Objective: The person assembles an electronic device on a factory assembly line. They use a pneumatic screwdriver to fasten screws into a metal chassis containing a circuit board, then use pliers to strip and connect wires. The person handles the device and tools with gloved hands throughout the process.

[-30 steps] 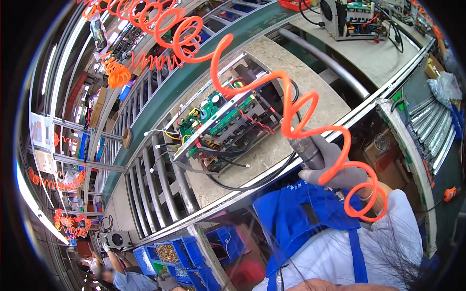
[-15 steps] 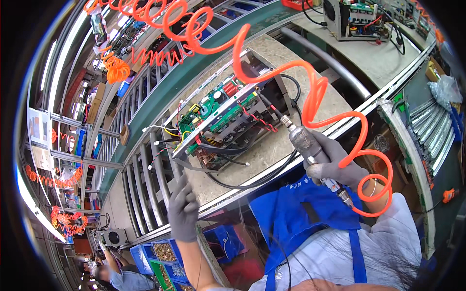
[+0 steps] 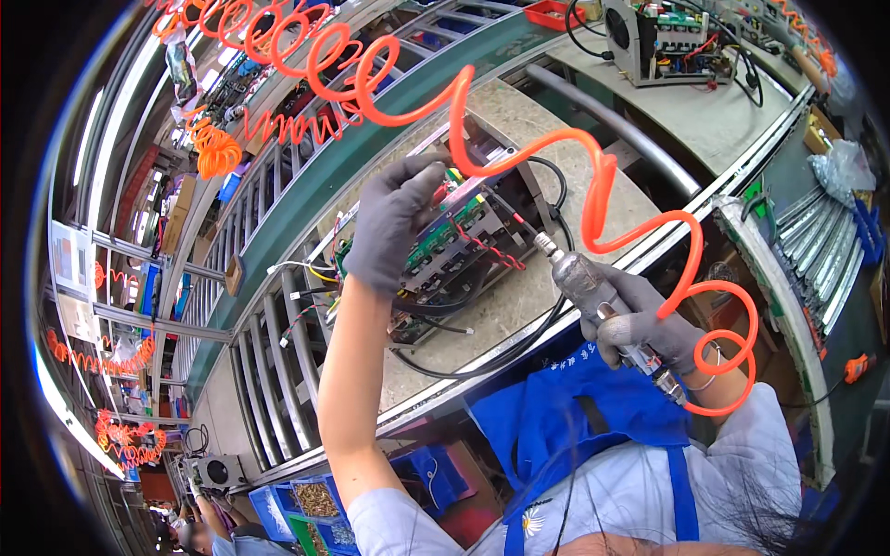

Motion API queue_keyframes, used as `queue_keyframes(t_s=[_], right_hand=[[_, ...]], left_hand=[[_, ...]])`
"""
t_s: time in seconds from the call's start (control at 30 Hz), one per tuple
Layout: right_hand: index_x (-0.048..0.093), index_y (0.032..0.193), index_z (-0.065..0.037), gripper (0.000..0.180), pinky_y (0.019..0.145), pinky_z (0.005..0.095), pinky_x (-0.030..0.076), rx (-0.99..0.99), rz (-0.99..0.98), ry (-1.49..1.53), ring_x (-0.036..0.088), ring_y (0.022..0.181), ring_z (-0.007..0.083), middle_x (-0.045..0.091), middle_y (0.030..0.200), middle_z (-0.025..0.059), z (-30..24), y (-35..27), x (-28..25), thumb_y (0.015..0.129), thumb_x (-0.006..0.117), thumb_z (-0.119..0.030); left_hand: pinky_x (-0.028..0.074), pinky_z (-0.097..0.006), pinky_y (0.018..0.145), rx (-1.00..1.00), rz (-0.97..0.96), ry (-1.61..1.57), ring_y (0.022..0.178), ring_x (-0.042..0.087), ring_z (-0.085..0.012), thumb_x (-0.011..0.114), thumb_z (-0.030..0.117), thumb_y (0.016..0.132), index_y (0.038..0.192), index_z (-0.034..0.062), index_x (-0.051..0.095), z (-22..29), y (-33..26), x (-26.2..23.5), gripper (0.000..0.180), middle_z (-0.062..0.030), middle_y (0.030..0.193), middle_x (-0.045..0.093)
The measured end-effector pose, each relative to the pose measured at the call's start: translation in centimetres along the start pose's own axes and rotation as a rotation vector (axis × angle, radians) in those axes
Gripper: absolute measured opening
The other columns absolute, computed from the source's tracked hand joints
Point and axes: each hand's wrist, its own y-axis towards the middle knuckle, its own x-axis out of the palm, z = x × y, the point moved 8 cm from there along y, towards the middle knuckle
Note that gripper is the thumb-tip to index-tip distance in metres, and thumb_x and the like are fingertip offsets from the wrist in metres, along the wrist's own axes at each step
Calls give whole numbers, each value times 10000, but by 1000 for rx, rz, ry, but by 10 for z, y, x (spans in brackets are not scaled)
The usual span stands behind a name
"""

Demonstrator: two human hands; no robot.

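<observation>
A factory workshop with conveyor lines and shelving surrounds you; a pale, mottled desk [image 3: 533, 292] lies in front of you. On it sits the unit [image 3: 464, 248], an open metal frame with green circuit boards and loose wires, tilted slantwise to your view. Your left hand [image 3: 394, 218], in a grey glove, reaches over the unit's left part, its fingers bent down at the top rail; whether they pinch anything you cannot tell from here. Your right hand [image 3: 644, 320], also gloved, is to the right of the unit and nearer you, fingers wrapped firmly around a metal driver [image 3: 589, 289]. Its long bit points up and left to the unit's top rail, near your left fingers; contact is unclear. An orange coiled hose [image 3: 598, 208] passes in front of the unit and loops down to the driver's rear end. A black cable [image 3: 454, 374] curves along the unit's near side. Steel rollers [image 3: 289, 389] lie left of the unit, blue bins [image 3: 345, 519] of small parts lower left, and a second unit [image 3: 672, 60] beyond it, to the right.
</observation>
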Motion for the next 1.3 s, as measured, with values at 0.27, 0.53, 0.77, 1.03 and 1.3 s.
queue_keyframes(t_s=[0.27, 0.53, 0.77, 1.03, 1.3], right_hand=[[363, 1420, 17, 967, 508, 279, 481, 6, 0, -65, 582, 580, 147, 551, 808, 79, 5, 3, -3, 582, 762, -250], [389, 1394, 30, 917, 514, 284, 482, -21, 1, -138, 556, 588, 137, 521, 778, 56, 1, 5, -2, 577, 735, -205], [381, 1411, 33, 943, 512, 284, 482, 12, 10, -111, 556, 585, 139, 519, 775, 57, -1, 1, -3, 572, 738, -210], [429, 1356, 38, 901, 493, 277, 477, 38, 27, -100, 566, 580, 138, 546, 772, 79, -2, 3, -4, 570, 753, -258], [457, 1291, -22, 573, 516, 314, 503, 59, -366, 824, 633, 626, 160, 618, 961, 135, 37, 4, 12, 820, 659, -278]], left_hand=[[500, -319, 836, 321, -136, 804, 879, 648, -212, 653, 58, 830, 991, -12, 723, 1, 39, 14, 189, -131, 935, 697], [495, -337, 816, 303, -248, 788, 862, 632, -201, 677, 63, 820, 998, 11, 729, -1, 45, 22, 192, -119, 941, 678], [490, -331, 814, 246, -253, 703, 865, 625, -201, 691, 84, 827, 1025, 19, 726, -10, 49, 16, 211, -111, 942, 664], [487, -310, 782, 209, -243, 721, 849, 614, -158, 709, 101, 828, 1012, 20, 735, -6, 49, 18, 203, -87, 965, 666], [473, -277, 732, 180, -322, 673, 781, 575, -108, 712, 73, 809, 994, -4, 735, -12, 55, 14, 202, -28, 858, 650]])
